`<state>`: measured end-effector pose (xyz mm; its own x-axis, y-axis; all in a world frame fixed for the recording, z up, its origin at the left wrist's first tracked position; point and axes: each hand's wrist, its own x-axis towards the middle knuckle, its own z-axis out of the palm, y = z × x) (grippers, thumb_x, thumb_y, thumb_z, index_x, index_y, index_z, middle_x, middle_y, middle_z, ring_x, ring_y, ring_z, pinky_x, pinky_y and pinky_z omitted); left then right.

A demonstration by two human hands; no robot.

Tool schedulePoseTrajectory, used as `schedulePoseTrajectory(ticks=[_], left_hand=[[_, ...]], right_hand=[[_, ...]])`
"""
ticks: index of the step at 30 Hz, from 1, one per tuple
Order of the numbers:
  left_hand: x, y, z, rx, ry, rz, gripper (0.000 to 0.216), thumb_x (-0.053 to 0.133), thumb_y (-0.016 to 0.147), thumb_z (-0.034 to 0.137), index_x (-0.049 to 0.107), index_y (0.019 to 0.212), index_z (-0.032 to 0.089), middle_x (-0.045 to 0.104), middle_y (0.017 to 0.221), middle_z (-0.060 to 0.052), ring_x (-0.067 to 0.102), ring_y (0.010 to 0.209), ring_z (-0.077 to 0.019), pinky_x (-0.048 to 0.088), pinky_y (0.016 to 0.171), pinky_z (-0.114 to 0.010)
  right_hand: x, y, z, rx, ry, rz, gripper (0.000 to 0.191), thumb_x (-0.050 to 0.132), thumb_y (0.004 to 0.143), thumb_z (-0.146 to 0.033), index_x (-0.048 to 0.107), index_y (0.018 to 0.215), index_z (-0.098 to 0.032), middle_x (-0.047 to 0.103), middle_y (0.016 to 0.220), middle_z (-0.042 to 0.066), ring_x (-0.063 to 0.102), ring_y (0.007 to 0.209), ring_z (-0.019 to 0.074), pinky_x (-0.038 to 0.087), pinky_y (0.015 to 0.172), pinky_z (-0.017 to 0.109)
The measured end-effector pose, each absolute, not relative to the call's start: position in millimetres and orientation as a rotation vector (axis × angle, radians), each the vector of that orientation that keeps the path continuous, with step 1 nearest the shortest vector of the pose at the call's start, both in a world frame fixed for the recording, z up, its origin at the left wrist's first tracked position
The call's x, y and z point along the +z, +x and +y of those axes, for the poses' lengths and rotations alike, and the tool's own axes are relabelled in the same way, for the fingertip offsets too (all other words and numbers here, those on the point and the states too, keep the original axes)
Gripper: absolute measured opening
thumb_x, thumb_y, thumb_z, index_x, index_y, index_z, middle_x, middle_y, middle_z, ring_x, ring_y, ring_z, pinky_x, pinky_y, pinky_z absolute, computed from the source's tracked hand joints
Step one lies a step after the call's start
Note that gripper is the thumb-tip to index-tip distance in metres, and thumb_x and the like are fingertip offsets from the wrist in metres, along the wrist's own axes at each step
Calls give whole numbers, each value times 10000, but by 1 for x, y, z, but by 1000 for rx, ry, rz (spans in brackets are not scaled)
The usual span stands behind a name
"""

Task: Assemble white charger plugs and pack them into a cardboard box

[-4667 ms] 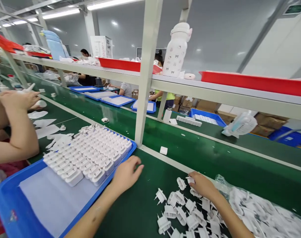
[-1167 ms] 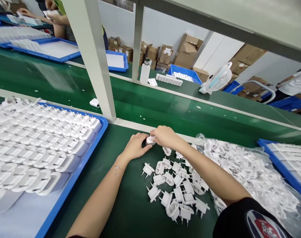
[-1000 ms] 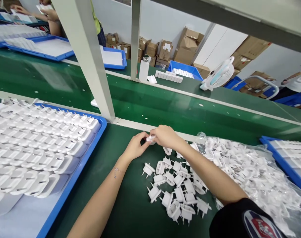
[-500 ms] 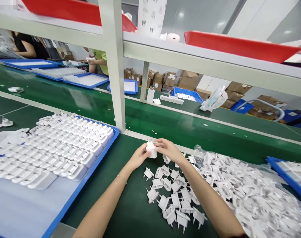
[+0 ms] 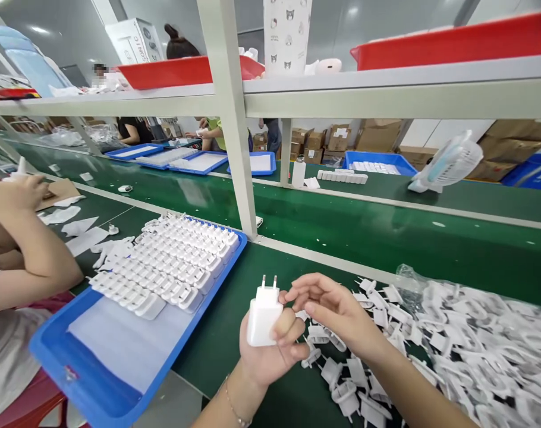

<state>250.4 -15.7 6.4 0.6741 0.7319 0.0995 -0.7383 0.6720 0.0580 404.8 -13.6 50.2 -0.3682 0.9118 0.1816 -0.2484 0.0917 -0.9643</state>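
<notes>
A white charger (image 5: 264, 324) with two metal prongs pointing up is in my left hand (image 5: 268, 365), whose fingers curl around its side and back. My right hand (image 5: 335, 309) is just to the right, its fingers loosely bent and apart, with nothing visible in them; its fingertips come close to my left fingers. Beneath and beside the right forearm lie loose white two-pin plug pieces (image 5: 346, 389). On the left, white charger bodies (image 5: 181, 264) stand in rows on a blue tray (image 5: 175, 371) lined with white paper.
A clear plastic bag (image 5: 404, 276) lies by a large heap of white plug pieces (image 5: 484, 345) at right. A metal post (image 5: 232, 131) holds up a shelf with red trays (image 5: 458, 41). Another person's arm (image 5: 34, 249) is at far left. A white fan (image 5: 451, 160) stands beyond.
The charger has come nearer the camera in my left hand, prongs still up. My right hand has moved slightly off it. The view has swung left, showing more of the tray and a neighbouring person.
</notes>
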Motion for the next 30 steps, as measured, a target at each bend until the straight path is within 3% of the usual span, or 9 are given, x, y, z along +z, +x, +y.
schedulePoseTrajectory(ticks=[5,9,13,16,20,24,27,30], left_hand=[[3,249,-16,802,98,-41,202,417,864,329,550,814,186,284,508,47,211,479,-93,274,500,-230],[0,246,-15,840,125,-14,228,427,850,343,570,879,168,329,548,38,269,508,-92,293,534,-235],[-7,216,-23,932,371,202,276,546,780,361,583,943,141,414,609,3,364,574,-107,313,566,-246],[-14,162,-38,1111,662,611,387,654,707,418,559,972,153,496,691,-26,437,611,-124,328,552,-240],[-20,69,-50,1359,999,1556,427,715,646,457,456,879,209,544,816,-12,556,743,-183,432,640,-271],[-32,8,-31,1081,1291,2207,488,671,606,550,392,830,219,537,878,-28,624,776,-258,472,633,-331],[-44,-5,-12,841,1531,2352,419,562,688,553,405,881,216,543,976,-63,637,769,-248,463,662,-339],[-51,-5,-1,639,1735,2491,339,469,753,550,383,796,225,557,878,-47,614,713,-230,421,624,-319]], right_hand=[[47,405,-12,1624,-734,-1209,178,565,872,-264,575,1043,-213,672,1002,70,602,859,140,457,861,327],[41,402,-9,1639,-779,-1143,191,626,825,-283,597,1002,-219,650,949,46,595,830,139,465,826,311],[35,403,-6,1529,-973,-1200,173,685,778,-301,605,919,-239,596,735,-17,565,687,109,462,694,246],[33,406,-2,1612,-1067,-1283,156,623,822,-378,599,847,-226,627,680,-1,558,611,115,459,642,261],[30,410,10,1690,-1071,-1410,266,539,856,-456,598,786,-206,649,676,29,574,631,140,466,665,296],[16,415,40,1667,-1106,-1424,293,554,832,-468,600,783,-183,665,796,56,590,699,145,477,723,311],[-1,420,73,1590,-1211,-1311,287,600,784,-462,595,796,-176,659,849,60,583,702,130,483,721,293],[-19,425,102,1490,-1337,-1277,260,612,757,-430,597,807,-175,654,915,72,584,732,131,481,703,272]])
